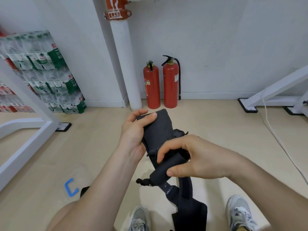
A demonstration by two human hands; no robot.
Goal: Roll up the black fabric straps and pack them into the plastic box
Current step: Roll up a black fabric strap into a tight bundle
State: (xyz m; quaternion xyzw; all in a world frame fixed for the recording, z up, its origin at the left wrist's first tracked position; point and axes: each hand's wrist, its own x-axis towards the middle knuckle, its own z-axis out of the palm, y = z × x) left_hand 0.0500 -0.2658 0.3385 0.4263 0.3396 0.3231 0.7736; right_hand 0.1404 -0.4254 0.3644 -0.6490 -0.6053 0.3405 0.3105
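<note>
Packs of bottled water (50, 72) stacked at the left wall, green-and-white labels, red character "农" legible on the pack edges, the rest of the print too small to read. Two red fire extinguishers (170, 84) against the far wall beside a white pipe (123, 55); their stickers are unreadable.

Black fabric strap (160, 129) is held in the air over the floor (100, 147), between both hands. Left hand (135, 130) pinches the flat upper end, thumb on top, other fingers hidden behind the fabric. Right hand (196, 157) has its fingers curled round the rolled part of the strap, thumb underneath. Faint light print on the strap below the roll, illegible. The loose tail hangs down between two grey shoes (240, 212) and is cut off at the bottom edge. Blue C-shaped piece (70, 187) on the floor at the left, can't tell what it is; a dark thing beside it is mostly hidden by the left forearm.
</note>
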